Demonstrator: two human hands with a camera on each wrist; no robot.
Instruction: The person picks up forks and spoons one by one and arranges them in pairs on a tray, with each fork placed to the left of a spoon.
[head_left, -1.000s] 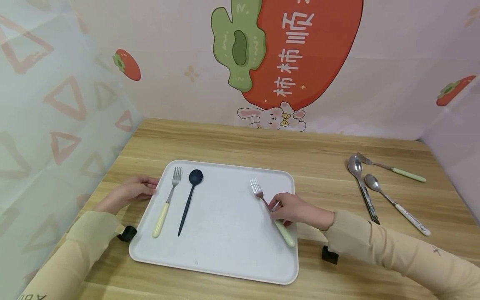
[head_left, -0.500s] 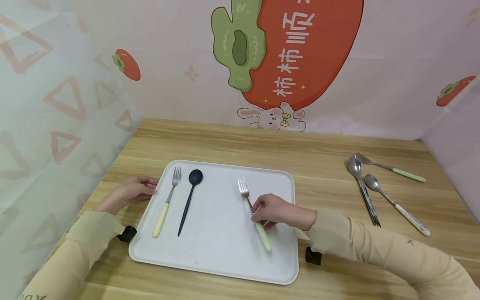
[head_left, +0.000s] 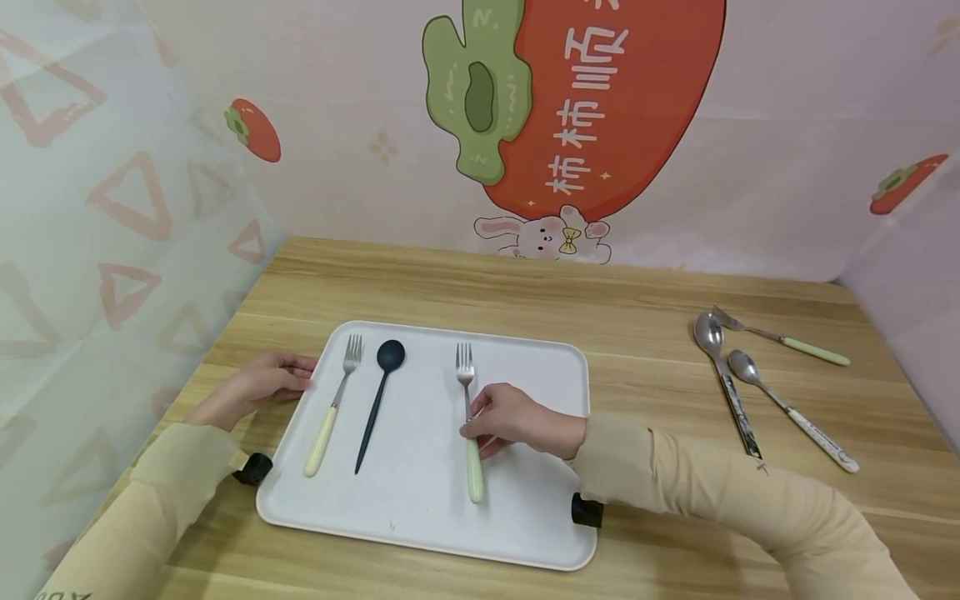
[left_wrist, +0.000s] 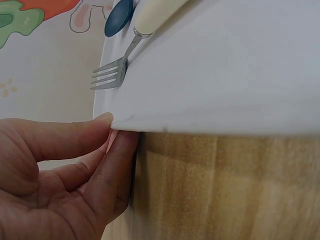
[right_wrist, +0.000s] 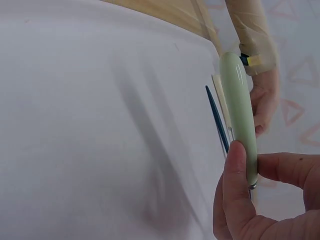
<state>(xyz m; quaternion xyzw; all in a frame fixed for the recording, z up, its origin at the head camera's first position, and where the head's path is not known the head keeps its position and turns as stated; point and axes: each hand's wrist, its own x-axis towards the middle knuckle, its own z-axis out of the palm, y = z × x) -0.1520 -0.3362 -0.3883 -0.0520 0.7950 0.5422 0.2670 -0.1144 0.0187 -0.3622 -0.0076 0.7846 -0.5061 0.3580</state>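
My right hand (head_left: 510, 417) pinches a fork (head_left: 474, 475) with a light green handle over the middle of the white tray (head_left: 420, 517), its tines pointing away from me. In the right wrist view the thumb and fingers hold the green handle (right_wrist: 237, 100) near its metal collar, above the tray surface. At the tray's left edge, my left hand (head_left: 266, 385) grips the rim; the left wrist view shows the thumb at the rim and fingers (left_wrist: 115, 170) beneath. A fork with a cream handle (head_left: 321, 442) and a dark blue spoon (head_left: 390, 357) lie side by side on the tray's left part.
Right of the tray on the wooden table (head_left: 480, 279) lie a large spoon (head_left: 708, 333) with a patterned handle, a smaller spoon (head_left: 817, 433) with a white handle, and another green-handled fork (head_left: 813, 350). Printed cloth walls (head_left: 360, 125) stand behind and at the sides.
My right hand has carried the green-handled fork leftward from the tray's right side to its middle, and the fork has turned straighter. The left hand and tray have stayed put.
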